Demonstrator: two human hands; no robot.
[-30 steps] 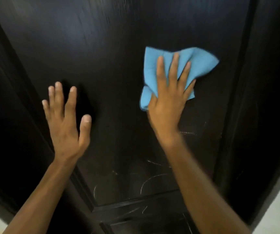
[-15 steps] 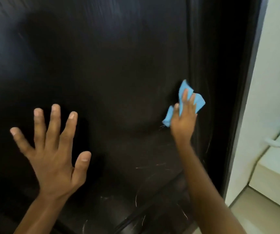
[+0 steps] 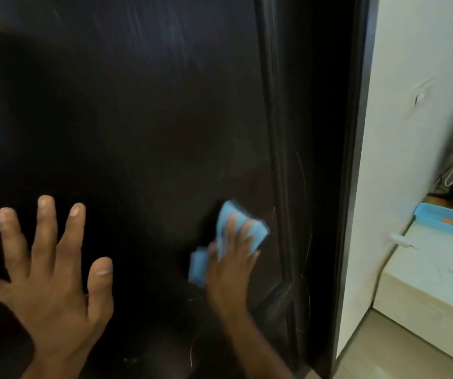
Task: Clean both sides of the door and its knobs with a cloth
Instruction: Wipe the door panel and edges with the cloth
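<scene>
Low down, right hand (image 3: 229, 272) flat, pressing blue cloth (image 3: 226, 236) under straight fingers against dark door (image 3: 138, 119), left hand (image 3: 53, 272) spread, empty

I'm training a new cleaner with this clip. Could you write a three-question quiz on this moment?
1. True or false: the left hand holds the cloth.
2. What does the right hand do? A) turns a knob B) presses the cloth on the door C) hangs idle
3. Fill in: the blue tray sits to the ____ of the door.

Key: 1 false; 2 B; 3 right.
</scene>
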